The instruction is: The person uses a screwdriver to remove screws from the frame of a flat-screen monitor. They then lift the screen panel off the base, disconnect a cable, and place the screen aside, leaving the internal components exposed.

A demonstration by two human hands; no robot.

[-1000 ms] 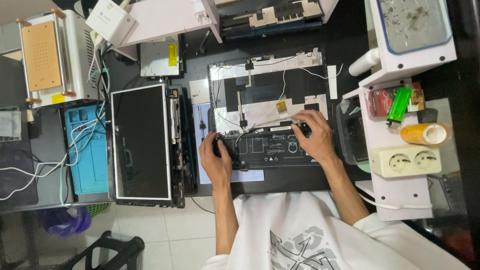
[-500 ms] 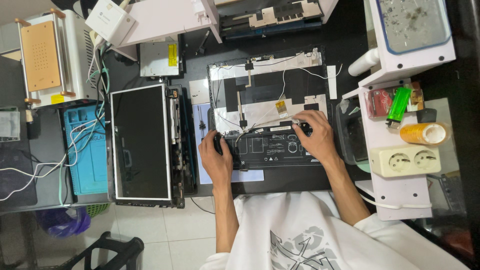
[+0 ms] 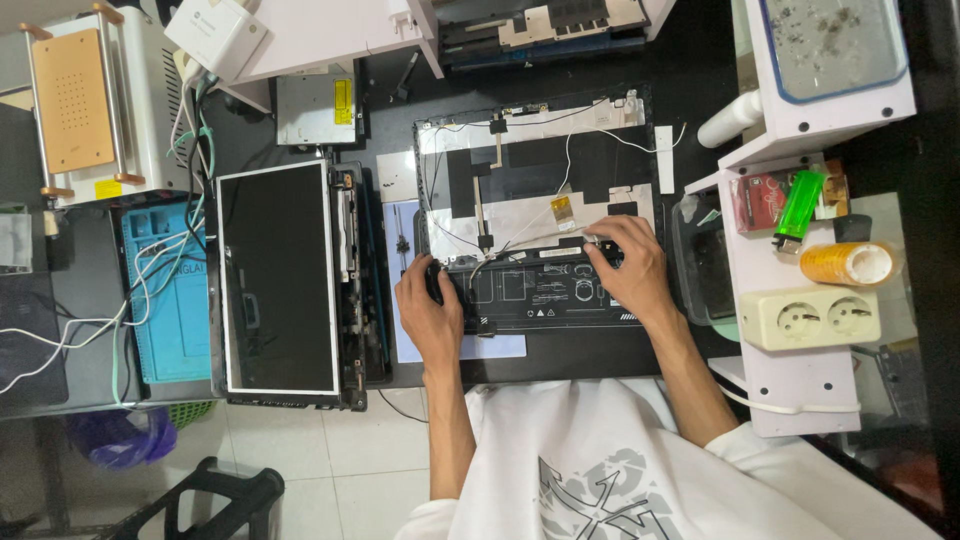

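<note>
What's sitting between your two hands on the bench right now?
In the head view, the black laptop base, underside up with pale label markings, spans the gap between the left hand and the right hand; each rests on one end.

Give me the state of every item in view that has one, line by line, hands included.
Black opened laptop base: bottom up on the bench, both hands on it.
Left hand: gripping the base's left end.
Right hand: fingers on the base's upper right corner.
Grey laptop lid shell: screen removed, cables exposed.
Black flat screen panel: detached, dark, lying flat.
Green plastic lighter: lying on white shelf.
White double socket: nothing plugged in.
</note>
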